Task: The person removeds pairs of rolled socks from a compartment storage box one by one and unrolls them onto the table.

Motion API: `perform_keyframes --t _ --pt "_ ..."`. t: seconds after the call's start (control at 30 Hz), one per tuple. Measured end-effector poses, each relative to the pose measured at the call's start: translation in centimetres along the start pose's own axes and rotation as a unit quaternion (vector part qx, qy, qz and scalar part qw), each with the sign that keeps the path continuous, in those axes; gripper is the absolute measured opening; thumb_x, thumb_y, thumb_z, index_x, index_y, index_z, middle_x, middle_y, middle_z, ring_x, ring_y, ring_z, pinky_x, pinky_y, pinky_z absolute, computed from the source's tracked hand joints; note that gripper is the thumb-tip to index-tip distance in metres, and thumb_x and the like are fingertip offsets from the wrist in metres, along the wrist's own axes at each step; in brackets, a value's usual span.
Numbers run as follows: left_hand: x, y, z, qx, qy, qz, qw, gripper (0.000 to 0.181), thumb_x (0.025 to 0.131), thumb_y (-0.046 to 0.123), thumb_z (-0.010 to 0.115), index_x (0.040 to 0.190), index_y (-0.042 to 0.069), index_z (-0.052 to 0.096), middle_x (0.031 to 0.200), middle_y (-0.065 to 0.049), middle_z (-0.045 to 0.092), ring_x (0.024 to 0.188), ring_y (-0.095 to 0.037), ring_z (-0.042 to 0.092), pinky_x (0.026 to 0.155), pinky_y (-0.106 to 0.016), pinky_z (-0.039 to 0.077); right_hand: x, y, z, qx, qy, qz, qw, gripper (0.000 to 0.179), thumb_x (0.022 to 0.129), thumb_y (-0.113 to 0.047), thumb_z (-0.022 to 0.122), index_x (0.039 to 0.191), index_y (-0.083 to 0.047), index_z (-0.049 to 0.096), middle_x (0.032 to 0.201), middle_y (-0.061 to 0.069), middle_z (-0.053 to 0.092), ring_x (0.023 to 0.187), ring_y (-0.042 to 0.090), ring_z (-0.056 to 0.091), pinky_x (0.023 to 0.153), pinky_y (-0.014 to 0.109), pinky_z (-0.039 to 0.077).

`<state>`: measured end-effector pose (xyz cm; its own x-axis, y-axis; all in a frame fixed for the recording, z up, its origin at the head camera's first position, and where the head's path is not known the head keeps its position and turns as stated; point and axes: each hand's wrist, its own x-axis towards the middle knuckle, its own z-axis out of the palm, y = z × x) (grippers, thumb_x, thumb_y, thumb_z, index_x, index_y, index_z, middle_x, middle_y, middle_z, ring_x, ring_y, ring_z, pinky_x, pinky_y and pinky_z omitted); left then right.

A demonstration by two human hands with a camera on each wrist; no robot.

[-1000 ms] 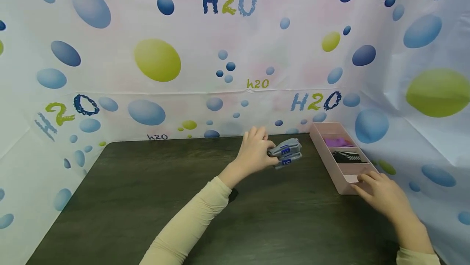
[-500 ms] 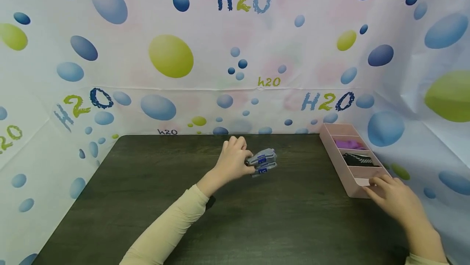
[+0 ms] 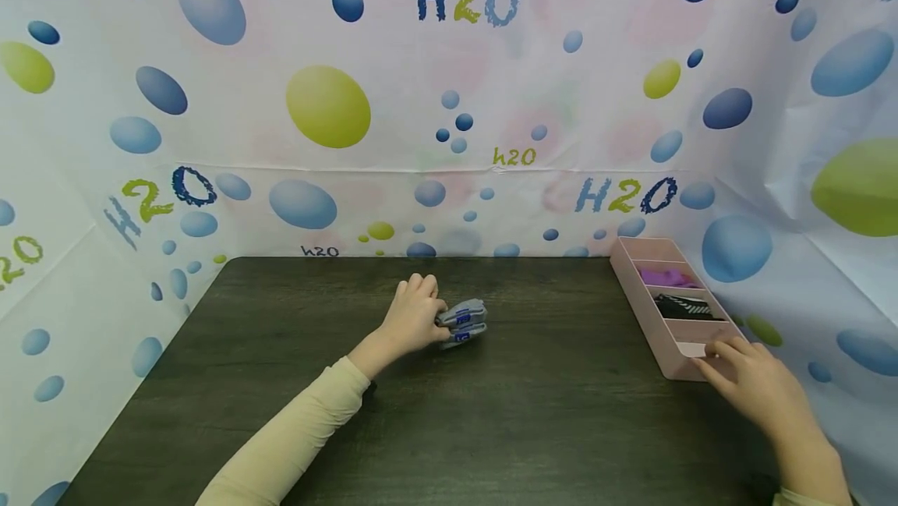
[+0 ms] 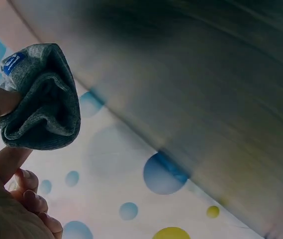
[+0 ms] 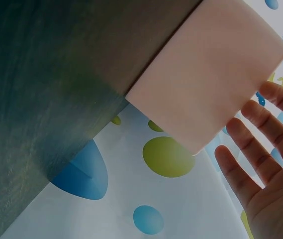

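Between the thumb and fingers of my left hand [image 3: 408, 317] is a folded pair of grey socks [image 3: 464, 322] with blue labels, held above the middle of the table. In the left wrist view the rolled fabric of the socks [image 4: 44, 99] faces the camera. My right hand [image 3: 763, 391] is at the near end of a pink divided box [image 3: 641, 325]. Its fingers look fairly straight in the right wrist view, with fingertips by the upper rim of the box [image 5: 206, 74]; whether they touch it I cannot tell.
Inside the box, separate compartments hold a purple folded cloth item [image 3: 668, 278] and a black one with white stripes [image 3: 684, 306]. The dark wooden table [image 3: 505, 428] meets a bubble-printed backdrop [image 3: 393, 155] behind and along the sides.
My left hand has carried the grey socks leftward, away from the box, and a little lower. The right hand stays at the box's near end. The head view shifted slightly at first.
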<state>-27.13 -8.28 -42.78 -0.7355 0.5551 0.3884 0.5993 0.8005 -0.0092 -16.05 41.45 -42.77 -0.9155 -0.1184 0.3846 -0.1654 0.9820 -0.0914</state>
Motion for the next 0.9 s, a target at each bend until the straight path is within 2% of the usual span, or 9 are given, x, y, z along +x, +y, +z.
perform_keyframes --t 0.2,0.43,0.57,0.7,0.9 --pt "-0.3 -0.7 0.6 0.023 -0.047 0.002 0.9986 0.032 0.075 0.043 0.081 0.095 0.018 0.077 0.085 0.001 0.034 0.081 -0.018 0.023 0.072 -0.034 0.015 0.1 -0.2 -0.3 -0.007 -0.01 0.005 0.9999 0.019 0.083 -0.03 0.075 0.086 -0.013 0.068 0.093 0.009 0.064 0.075 0.033 0.056 0.063 0.055 0.045" --pt "-0.4 -1.1 0.6 0.024 -0.07 -0.001 0.9973 0.032 0.078 0.042 0.079 0.098 0.018 0.077 0.085 0.0 0.038 0.079 -0.018 0.023 0.072 -0.035 0.015 0.5 -1.0 -0.5 -0.041 0.005 -0.006 0.9991 0.023 0.081 -0.032 0.075 0.088 -0.011 0.069 0.092 0.012 0.065 0.072 0.032 0.057 0.058 0.052 0.046" --pt "-0.4 -1.2 0.2 0.009 -0.099 -0.011 0.995 0.037 0.079 0.048 0.077 0.101 0.019 0.076 0.087 0.0 0.041 0.079 -0.018 0.025 0.072 -0.035 0.016 1.5 -2.2 -0.4 -0.042 0.02 -0.032 0.9984 0.029 0.079 -0.031 0.076 0.094 -0.007 0.07 0.096 0.016 0.067 0.086 0.039 0.061 0.069 0.058 0.048" --pt "-0.4 -1.4 -0.3 -0.014 -0.123 -0.016 0.9922 0.048 0.077 0.058 0.073 0.103 0.018 0.076 0.087 0.001 0.044 0.079 -0.018 0.027 0.071 -0.035 0.017 3.2 -4.3 -0.3 -0.042 0.029 -0.075 0.9958 0.032 0.077 -0.03 0.077 0.098 -0.007 0.07 0.094 0.015 0.069 0.089 0.04 0.063 0.077 0.06 0.048" --pt "-0.5 -1.9 -0.9 -0.026 -0.148 -0.012 0.9886 0.059 0.077 0.067 0.067 0.108 0.018 0.076 0.087 0.002 0.047 0.079 -0.019 0.029 0.07 -0.034 0.018 6.0 -8.6 0.8 -0.033 0.046 -0.155 0.9863 0.034 0.076 -0.031 0.078 0.099 -0.007 0.07 0.091 0.01 0.067 0.086 0.032 0.063 0.075 0.053 0.051"
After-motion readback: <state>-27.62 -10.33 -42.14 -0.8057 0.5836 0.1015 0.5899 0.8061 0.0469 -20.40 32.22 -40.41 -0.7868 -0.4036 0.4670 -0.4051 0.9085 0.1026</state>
